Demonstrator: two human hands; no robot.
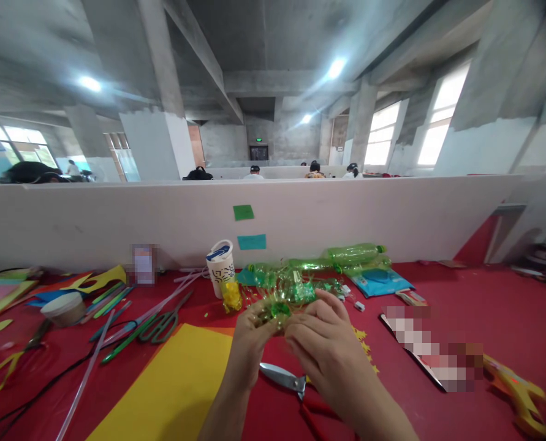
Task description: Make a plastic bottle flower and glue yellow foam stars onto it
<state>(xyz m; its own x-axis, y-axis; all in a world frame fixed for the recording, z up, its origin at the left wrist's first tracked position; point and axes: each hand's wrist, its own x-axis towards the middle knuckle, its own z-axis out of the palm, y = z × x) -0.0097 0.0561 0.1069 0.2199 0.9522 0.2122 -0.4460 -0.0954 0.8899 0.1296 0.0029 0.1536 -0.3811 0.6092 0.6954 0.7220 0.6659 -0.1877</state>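
Both hands meet over the middle of the table around a cut green plastic bottle piece (280, 310), whose clear strips fan out at the top. My left hand (253, 327) grips its left side, with the fingers curled round it. On the right side my right hand (324, 335) is closed on the piece; its fingertips are partly hidden. Beneath my right hand lies a pair of scissors (286, 378) with red handles, partly covered. Just beyond the hands are green plastic bottles (316, 263) and a yellow-filled clear cup (231, 296).
Yellow paper (176, 380) lies at left, near green-handled scissors (160, 327) and several straws. A white patterned cup (220, 269) stands against the partition (116, 217). Rightward are a blue packet (380, 283), a blurred-out phone-like object (420, 349) and a yellow glue gun (516, 386).
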